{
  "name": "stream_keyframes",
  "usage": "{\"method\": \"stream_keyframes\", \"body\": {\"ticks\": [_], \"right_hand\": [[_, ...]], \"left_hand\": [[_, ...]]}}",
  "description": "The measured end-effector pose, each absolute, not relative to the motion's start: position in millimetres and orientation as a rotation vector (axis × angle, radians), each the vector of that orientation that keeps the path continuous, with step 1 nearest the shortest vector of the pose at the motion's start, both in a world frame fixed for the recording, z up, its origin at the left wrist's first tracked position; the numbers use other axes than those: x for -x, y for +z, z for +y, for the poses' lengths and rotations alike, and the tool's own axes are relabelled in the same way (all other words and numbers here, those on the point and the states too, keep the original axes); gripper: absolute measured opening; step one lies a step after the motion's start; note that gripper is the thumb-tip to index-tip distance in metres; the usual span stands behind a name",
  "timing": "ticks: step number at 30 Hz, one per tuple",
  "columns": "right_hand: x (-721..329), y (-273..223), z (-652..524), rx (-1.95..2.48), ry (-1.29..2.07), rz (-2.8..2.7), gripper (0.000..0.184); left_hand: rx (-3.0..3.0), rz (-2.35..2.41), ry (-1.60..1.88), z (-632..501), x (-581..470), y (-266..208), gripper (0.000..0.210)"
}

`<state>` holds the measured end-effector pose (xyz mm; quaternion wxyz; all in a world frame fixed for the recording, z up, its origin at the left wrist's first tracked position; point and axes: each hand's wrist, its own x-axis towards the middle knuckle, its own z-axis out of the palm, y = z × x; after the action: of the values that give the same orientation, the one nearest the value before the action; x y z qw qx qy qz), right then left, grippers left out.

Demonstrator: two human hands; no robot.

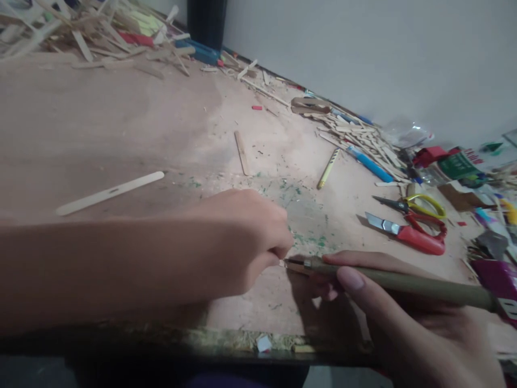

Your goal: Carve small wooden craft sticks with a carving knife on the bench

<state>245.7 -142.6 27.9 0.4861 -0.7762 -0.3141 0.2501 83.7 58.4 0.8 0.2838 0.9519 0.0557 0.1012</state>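
Note:
My right hand (420, 318) grips a slim carving tool (404, 283) with an olive-green handle, thumb and forefinger along its shaft. Its thin dark metal tip points left and meets the fingertips of my left hand (258, 242). That left hand is closed, knuckles up, with the forearm reaching in from the left. What its fingers pinch is mostly hidden; a narrow light-wood edge shows just below the tool's tip. Green specks lie on the wooden tabletop (121, 124) around both hands. Beyond the left hand lies a short craft stick (242, 153), and a longer craft stick (111, 193) is above the forearm.
On the right lie a red utility knife (420, 240), scissors (424, 207) with yellow and red handles, a blue pen-like tool (369, 163) and a yellow striped stick (328, 168). Stick piles (363, 134) line the wall, with another heap (92, 32) at upper left. The table's front edge (226, 339) runs below.

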Motion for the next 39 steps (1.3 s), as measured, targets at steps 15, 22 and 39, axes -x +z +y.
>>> {"method": "stream_keyframes", "body": {"ticks": [15, 22, 39], "right_hand": [[-254.4, 26.9, -140.1, 1.924, 0.690, -0.831, 0.037], [-254.6, 22.4, -144.8, 1.827, 0.868, -0.630, 0.042], [-248.0, 29.5, -131.6, 1.889, 0.838, -0.586, 0.049]], "left_hand": [[-2.537, 0.205, 0.279, 52.2, -80.0, 6.3, 0.026], [-2.536, 0.171, 0.287, 54.8, -83.5, 3.1, 0.027], [-2.559, 0.182, 0.209, 55.4, -84.4, 2.3, 0.027]]}}
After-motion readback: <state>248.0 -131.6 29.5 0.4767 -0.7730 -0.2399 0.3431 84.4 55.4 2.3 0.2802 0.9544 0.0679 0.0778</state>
